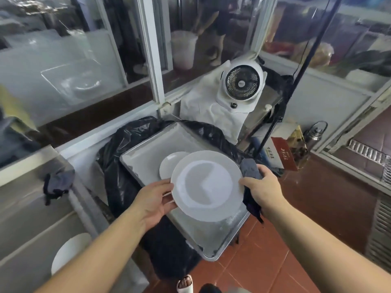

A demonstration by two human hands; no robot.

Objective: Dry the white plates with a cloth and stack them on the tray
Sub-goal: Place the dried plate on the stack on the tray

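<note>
I hold a large white plate point(206, 186) face up over the metal tray point(148, 149). My left hand point(155, 200) grips its left rim, fingers under and thumb on top. At the plate's right rim, my right hand point(261, 186) grips a dark blue cloth point(250, 169), which hangs down below the hand. A smaller white plate point(169, 163) lies on the tray, partly hidden behind the held one. Another white plate point(67, 253) sits in the sink at the lower left.
The tray rests on a bin lined with a black bag point(118, 166). A white fan point(242, 83) stands behind it. A dark rag point(57, 182) hangs over the steel sink edge point(25, 166). A flask point(314, 133) and a red box point(283, 154) sit on the right floor.
</note>
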